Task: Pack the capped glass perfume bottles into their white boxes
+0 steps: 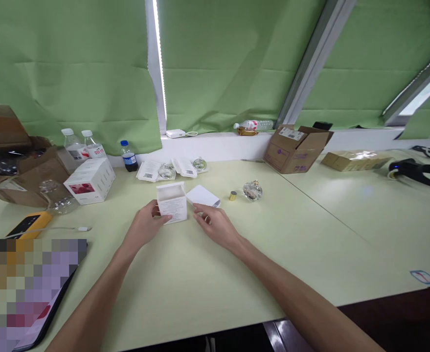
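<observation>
I have the white box upright near the middle of the worktop, its mouth facing up, and the left hand grasping it by the left side, thumb across the low front face; whether its base bears on the surface I can't tell. The right hand is loosely curled by the near edge of a folded white piece just right of the box, and I can't tell whether its fingertips pinch that edge. I'd judge the box to be thin card: light, fairly stiff at the corners, easily dented mid-panel, so I'd keep hold low and near an upright edge. The folded piece looks just as light and would want a soft pinch at its rim. The glass bottle, beyond the gold cap, I'd expect to be heavier, slick and breakable, best taken around its body. Of the box I see only the upper inner wall; its floor is hidden. The brown carton has raised flaps and contents I can't see, while the cardboard box at far left holds something dark and shiny. The blue-capped bottle contains dark liquid.
</observation>
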{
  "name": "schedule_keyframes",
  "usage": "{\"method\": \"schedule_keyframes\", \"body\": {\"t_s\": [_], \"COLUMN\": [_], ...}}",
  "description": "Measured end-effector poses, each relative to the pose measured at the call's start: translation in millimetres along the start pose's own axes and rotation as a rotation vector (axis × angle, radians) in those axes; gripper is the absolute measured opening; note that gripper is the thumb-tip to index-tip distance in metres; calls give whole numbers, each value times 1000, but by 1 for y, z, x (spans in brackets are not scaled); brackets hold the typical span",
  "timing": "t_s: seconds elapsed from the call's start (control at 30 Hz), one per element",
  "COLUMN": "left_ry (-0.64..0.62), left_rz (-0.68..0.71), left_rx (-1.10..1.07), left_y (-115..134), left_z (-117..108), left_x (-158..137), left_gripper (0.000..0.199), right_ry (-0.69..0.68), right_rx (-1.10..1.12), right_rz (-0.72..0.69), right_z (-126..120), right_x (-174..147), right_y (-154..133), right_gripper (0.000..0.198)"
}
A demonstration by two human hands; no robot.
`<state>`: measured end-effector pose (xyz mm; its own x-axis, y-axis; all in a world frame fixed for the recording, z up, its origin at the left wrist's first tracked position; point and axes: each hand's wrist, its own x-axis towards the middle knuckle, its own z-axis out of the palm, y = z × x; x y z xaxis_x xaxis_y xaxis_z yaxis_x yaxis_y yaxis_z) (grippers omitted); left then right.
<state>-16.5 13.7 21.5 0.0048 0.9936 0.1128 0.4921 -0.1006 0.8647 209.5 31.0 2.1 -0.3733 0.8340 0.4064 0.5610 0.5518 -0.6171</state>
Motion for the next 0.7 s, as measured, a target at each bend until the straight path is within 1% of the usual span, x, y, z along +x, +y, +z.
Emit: {"method": "schedule_keyframes", "body": {"t_s": [0.07, 0.13, 0.2, 0.23, 0.27, 0.33, 0.4, 0.47, 0.53, 0.6, 0.7], "left_ry": [51, 61, 61, 61, 61, 55, 52, 54, 42, 28, 38], "left_rz": [-36, -47, -43, -40, -39, -35, -33, -29, -25, -26, -42], "left_rx": [37, 50, 56, 58, 58, 46, 34, 25, 28, 36, 40], "left_y": [-2, -4, -4, -4, -4, -5, -7, -9, -11, -11, -8], "left_z": [-3, -4, -4, -4, -3, -2, -1, -1, -1, -1, -1], "left_x": [2, 3, 3, 2, 2, 2, 2, 3, 3, 3, 2], "left_gripper": [40, 41, 40, 40, 40, 41, 42, 42, 41, 41, 41], "right_ry": [118, 245, 320, 328, 315, 242, 163, 143, 144, 122, 93], "right_rx": [-61, -125, -188, -218, -244, -261, -228, -201, -192, -166, -84], "right_rz": [11, 17, 35, 56, 84, 163, 263, 337, 356, 341, 355], "right_z": [-5, -11, -17, -18, -19, -18, -16, -15, -15, -17, -18], "right_x": [2, 4, 7, 9, 10, 12, 14, 15, 16, 17, 17], "right_y": [2, 6, 13, 18, 23, 33, 43, 49, 53, 54, 55], "right_gripper": [28, 26, 29, 34, 40, 48, 50, 52, 52, 48, 44]}}
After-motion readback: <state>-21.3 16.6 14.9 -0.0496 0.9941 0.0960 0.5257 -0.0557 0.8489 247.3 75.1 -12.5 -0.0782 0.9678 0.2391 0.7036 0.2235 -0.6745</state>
